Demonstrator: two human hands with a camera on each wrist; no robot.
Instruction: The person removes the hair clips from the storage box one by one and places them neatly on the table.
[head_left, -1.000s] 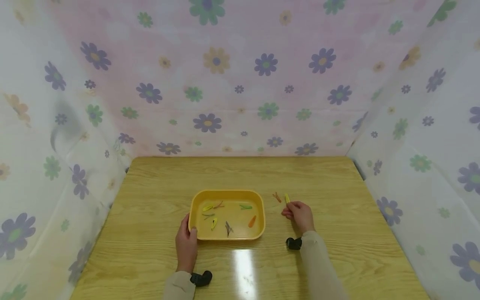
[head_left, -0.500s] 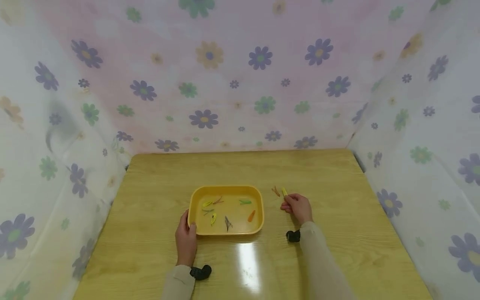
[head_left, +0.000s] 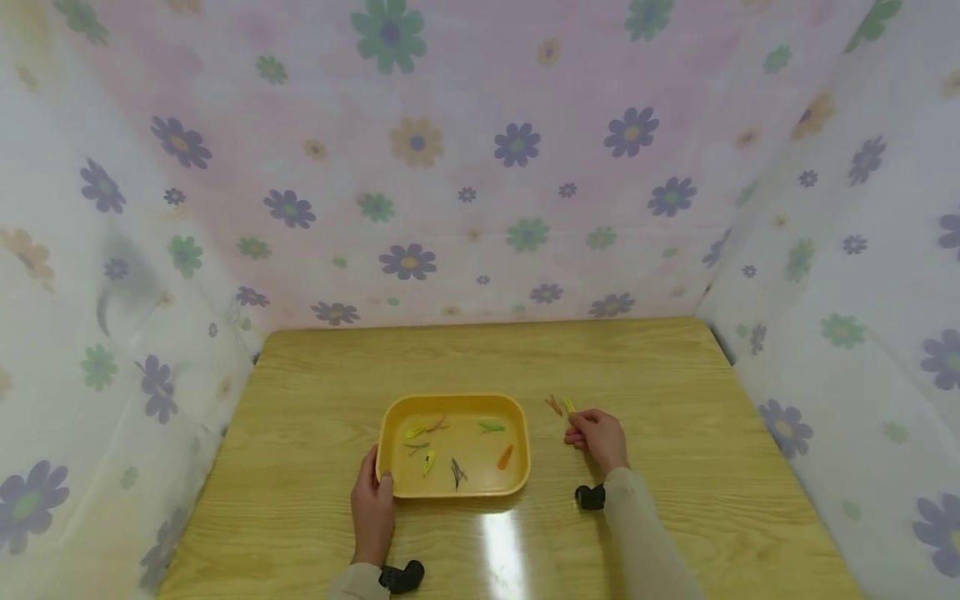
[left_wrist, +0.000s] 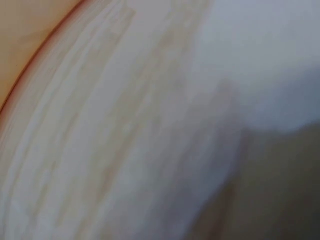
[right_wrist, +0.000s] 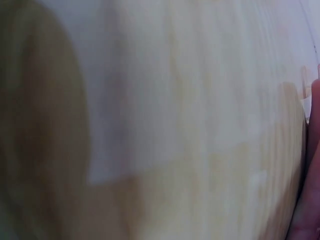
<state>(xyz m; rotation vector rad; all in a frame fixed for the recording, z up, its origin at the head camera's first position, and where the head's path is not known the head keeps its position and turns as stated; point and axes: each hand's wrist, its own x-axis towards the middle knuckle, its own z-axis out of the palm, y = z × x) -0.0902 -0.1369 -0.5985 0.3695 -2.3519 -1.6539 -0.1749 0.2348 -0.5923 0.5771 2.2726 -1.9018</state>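
My left hand grips the left wall of a shallow yellow plastic tray, its thumb over the rim at the front left corner. Several small hair clips lie spread inside, among them an orange clip, a green clip and a dark grey clip. To the right of the tray, my right hand pinches the near end of a yellow hair clip between thumb and fingers. An orange-brown clip lies on the table just left of it.
The wood-grain table is bounded by flowered cloth at the back and both sides. Each wrist wears a black camera, the left one in front of the tray. Both wrist views show mostly blurred tabletop.
The head view tilts slightly. The yellow clip in my right hand looks more forked than a second ago. My left hand keeps its hold on the tray.
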